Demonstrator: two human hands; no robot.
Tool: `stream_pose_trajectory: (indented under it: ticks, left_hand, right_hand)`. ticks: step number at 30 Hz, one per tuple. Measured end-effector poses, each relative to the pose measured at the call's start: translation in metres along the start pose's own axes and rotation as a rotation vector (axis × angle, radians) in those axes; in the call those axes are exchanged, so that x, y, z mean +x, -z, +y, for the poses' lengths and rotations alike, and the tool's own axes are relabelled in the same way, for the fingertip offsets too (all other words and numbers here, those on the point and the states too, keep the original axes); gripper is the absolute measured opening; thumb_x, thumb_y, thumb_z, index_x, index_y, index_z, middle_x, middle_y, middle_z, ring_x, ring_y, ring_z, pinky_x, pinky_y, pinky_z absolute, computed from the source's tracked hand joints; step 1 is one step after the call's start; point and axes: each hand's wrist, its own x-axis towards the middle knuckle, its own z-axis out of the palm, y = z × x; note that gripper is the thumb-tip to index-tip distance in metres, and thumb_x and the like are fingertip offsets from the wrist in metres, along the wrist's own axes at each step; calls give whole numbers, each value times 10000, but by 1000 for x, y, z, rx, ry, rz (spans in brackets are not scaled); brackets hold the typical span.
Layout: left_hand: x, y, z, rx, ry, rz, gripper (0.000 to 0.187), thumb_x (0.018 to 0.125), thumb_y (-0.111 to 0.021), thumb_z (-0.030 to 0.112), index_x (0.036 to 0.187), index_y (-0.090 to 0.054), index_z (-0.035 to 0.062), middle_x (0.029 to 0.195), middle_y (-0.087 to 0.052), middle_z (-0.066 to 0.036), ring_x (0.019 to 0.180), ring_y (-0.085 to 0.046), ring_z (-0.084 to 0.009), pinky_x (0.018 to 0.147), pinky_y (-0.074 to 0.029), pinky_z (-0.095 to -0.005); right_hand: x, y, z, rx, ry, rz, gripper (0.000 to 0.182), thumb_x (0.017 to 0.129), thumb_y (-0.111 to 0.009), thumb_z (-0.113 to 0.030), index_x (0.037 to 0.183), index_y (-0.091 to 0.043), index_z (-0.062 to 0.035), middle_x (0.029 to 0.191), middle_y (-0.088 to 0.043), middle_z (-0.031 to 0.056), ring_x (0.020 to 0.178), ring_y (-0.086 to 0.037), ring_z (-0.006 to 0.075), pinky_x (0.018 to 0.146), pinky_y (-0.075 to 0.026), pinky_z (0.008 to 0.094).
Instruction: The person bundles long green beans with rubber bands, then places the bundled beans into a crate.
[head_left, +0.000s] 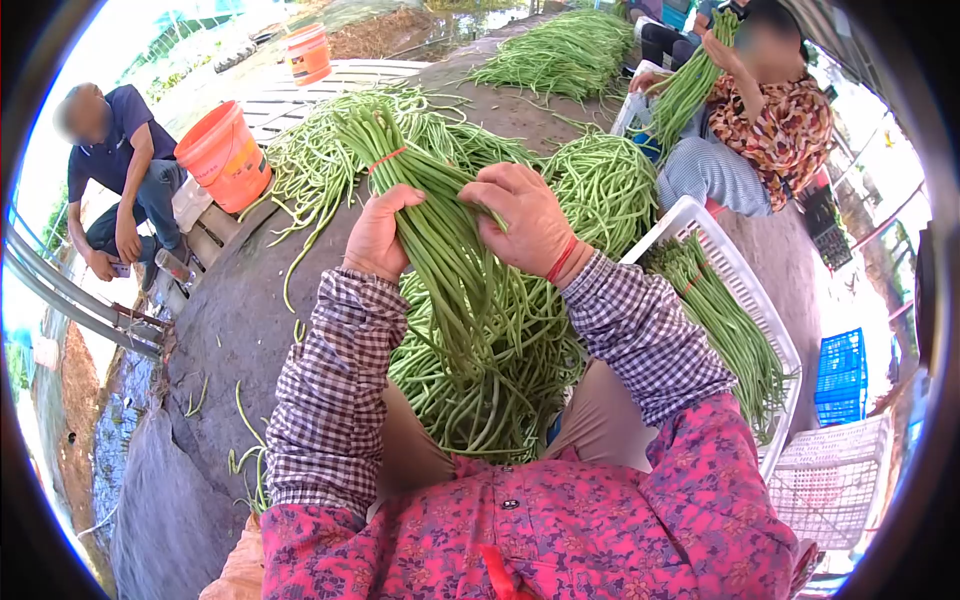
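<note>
In front of me hangs a bundle of long green beans (pixel 440 262), tied near its upper end with a red band (pixel 388 158). My left hand (pixel 378 235) is wrapped round its left side, thumb up. At the bundle's right side, my right hand (pixel 525 215) has its fingers curled and pinched on beans; their tips partly hide what they grip. Loose long beans (pixel 480 405) lie heaped below, between my knees. To my right, a white plastic crate (pixel 745 275) holds more long beans bundled with a red band (pixel 705 290).
More beans (pixel 610 185) spread ahead, with another heap (pixel 555 50) farther back. Orange buckets (pixel 222 155) (pixel 308 55) stand at left near a seated person (pixel 125 160). At right, another person (pixel 765 130) holds a bean bunch (pixel 690 95). Blue crates (pixel 840 375) stand far right.
</note>
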Motion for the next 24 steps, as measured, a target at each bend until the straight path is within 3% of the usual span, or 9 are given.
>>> stream_pose_trajectory:
  ticks: [5,8,11,13,15,16,18,21,24]
  left_hand:
    - [-4,2,3,-41,50,-3,222,792,-511,33,993,-545,-56,948,-625,-154,833,-636,-256,777,-544,-377]
    - [-10,-3,6,-48,67,-107,446,768,-456,51,1187,-425,-100,1121,-559,-229,972,-600,-319,877,-506,-415]
    - [-12,-8,7,-46,7,-211,551,742,-423,47,1265,-361,-113,1201,-513,-274,1059,-560,-393,931,-476,-464]
    - [-8,-10,10,10,-86,-248,545,745,-418,48,1265,-363,-108,1196,-515,-272,1063,-555,-402,931,-475,-471]
    - [-11,-19,12,48,-93,-236,495,743,-450,-9,1234,-410,-61,1135,-558,-219,991,-594,-331,880,-505,-414]
    - [-13,-28,13,80,-110,-230,473,737,-471,-39,1209,-436,-45,1099,-583,-187,944,-612,-288,841,-521,-382]
    - [-20,-52,11,154,-168,-138,422,729,-530,-86,1144,-500,-16,983,-631,-114,840,-638,-213,764,-539,-326]
    - [-17,-62,16,460,-387,-184,417,738,-617,-81,1137,-518,-15,983,-637,-78,835,-630,-151,728,-534,-290]
    - [-21,-62,31,699,-364,-34,456,746,-668,-45,1171,-504,-24,996,-637,-67,836,-624,-133,725,-527,-278]
  right_hand:
    - [-2,-6,15,32,-26,-34,232,758,-619,-93,989,-634,-99,867,-608,80,799,-589,244,775,-475,354]
    - [2,-2,28,353,-280,-9,182,821,-632,-119,996,-624,-71,674,-617,69,580,-582,172,568,-488,284]
    - [13,32,30,940,-774,-150,259,843,-661,-182,1039,-604,-23,639,-614,39,580,-578,138,584,-497,288]
    - [12,37,46,1104,-718,-121,448,841,-670,-307,1124,-558,23,813,-637,77,743,-596,138,697,-509,306]
    - [12,35,51,984,-633,-28,546,823,-678,-371,1161,-534,33,935,-640,112,864,-606,168,786,-509,325]
    - [15,34,40,823,-461,-105,668,788,-678,-464,1192,-510,40,1122,-591,150,1021,-570,231,925,-461,366]
    - [16,31,5,957,-432,-378,716,741,-732,-442,1214,-497,41,1189,-565,163,1063,-555,290,983,-424,396]
    - [9,4,-5,1210,-434,-358,504,787,-734,-232,1184,-544,12,1086,-621,110,990,-585,171,866,-481,326]
    - [8,8,1,1460,-699,-339,403,825,-692,-178,1149,-559,20,1007,-643,63,867,-611,109,798,-490,262]
